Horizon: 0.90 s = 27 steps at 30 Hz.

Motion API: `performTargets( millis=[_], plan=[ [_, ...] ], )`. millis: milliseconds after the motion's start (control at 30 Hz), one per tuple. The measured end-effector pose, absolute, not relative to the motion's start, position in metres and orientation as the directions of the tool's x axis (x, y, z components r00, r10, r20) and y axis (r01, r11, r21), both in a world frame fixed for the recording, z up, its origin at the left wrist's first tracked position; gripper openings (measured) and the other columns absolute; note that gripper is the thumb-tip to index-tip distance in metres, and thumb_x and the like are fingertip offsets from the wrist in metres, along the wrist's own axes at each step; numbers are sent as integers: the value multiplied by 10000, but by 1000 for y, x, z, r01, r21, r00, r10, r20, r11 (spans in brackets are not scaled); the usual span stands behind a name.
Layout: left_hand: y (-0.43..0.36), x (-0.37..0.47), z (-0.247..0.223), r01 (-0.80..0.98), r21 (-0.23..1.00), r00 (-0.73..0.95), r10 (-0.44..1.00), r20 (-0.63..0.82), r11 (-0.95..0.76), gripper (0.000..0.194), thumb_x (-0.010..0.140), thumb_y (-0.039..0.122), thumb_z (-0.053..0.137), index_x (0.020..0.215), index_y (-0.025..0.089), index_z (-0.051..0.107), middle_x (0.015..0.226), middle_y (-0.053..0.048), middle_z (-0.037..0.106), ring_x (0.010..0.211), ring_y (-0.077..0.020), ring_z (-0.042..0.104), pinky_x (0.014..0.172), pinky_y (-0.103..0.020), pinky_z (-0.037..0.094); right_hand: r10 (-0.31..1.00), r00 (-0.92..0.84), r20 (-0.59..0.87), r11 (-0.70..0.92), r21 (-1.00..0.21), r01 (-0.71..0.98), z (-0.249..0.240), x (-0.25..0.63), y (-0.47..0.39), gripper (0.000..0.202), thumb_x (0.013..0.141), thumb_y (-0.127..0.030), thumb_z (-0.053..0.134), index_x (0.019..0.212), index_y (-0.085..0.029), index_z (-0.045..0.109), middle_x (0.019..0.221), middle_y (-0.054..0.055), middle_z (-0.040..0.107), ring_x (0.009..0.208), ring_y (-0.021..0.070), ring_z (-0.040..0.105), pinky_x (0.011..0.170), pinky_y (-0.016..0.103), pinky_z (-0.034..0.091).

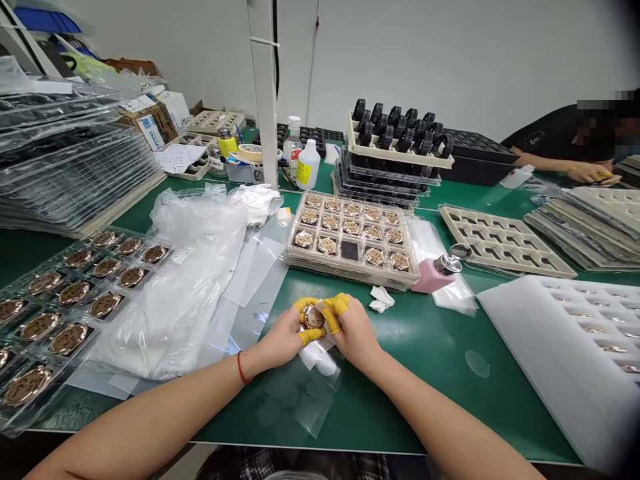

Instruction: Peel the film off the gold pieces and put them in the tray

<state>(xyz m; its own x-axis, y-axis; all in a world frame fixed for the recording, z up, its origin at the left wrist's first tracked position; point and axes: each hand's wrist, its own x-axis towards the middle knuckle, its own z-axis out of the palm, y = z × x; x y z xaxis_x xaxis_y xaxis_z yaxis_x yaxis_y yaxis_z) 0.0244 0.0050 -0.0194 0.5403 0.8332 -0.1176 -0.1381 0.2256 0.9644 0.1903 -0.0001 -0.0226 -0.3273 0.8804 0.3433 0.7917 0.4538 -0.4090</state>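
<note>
My left hand, wearing yellow finger cots, grips a round rose-gold watch case by its edge. Against the right side of the case, my right hand, also in yellow finger cots, pinches a white wipe. Its fingers are closed, and part of the wipe is hidden by them. Beneath both hands lie white scraps and a clear plastic sheet. Just beyond them stands a stacked beige tray of similar watch cases, with one slot bare and dark.
A pink pump bottle and a crumpled wipe lie right of the tray. Plastic bags and a clear tray of watch cases are at left. White foam stands at right. A co-worker's hands are far right.
</note>
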Motion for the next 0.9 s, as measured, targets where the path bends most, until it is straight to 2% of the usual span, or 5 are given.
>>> performTargets(
  millis=[200,367,533,667,900],
  plan=[
    [6,23,-19,-86,972,565,814,-132,218,487,732,259,690,1164,210,470,1093,-66,584,1002,-214,573,886,-365,463,853,-370,369,513,-463,723,-8,204,4,182,874,-134,398,905,-183,570,859,78,566,807,212,455,725,343,384],
    [4,23,-14,-33,978,592,793,-146,204,490,752,293,667,1190,207,465,1055,-69,602,944,-209,594,835,-357,483,754,-542,371,647,-276,711,4,199,-5,309,789,-25,418,933,-225,606,883,62,557,873,222,430,945,442,314],
    [4,24,-12,-59,976,594,793,-133,208,466,751,332,667,1161,206,485,1044,-65,599,911,-189,590,800,-321,484,723,-633,277,687,-186,702,5,197,-10,337,726,17,447,890,-222,619,858,63,563,907,228,435,999,462,283],
    [6,23,-10,-77,972,599,790,-132,221,434,741,338,679,1115,208,503,1029,-53,602,902,-181,587,794,-303,470,722,-652,231,691,-211,691,10,201,-11,316,731,18,441,847,-217,618,854,64,571,914,228,447,996,469,290],
    [5,21,-5,-45,972,616,773,-155,231,401,730,295,691,1077,198,515,952,-33,602,866,-173,584,781,-309,468,771,-534,347,636,-372,677,13,208,-3,293,837,-67,412,976,-234,609,895,52,561,878,211,455,979,465,311]
  ],
)
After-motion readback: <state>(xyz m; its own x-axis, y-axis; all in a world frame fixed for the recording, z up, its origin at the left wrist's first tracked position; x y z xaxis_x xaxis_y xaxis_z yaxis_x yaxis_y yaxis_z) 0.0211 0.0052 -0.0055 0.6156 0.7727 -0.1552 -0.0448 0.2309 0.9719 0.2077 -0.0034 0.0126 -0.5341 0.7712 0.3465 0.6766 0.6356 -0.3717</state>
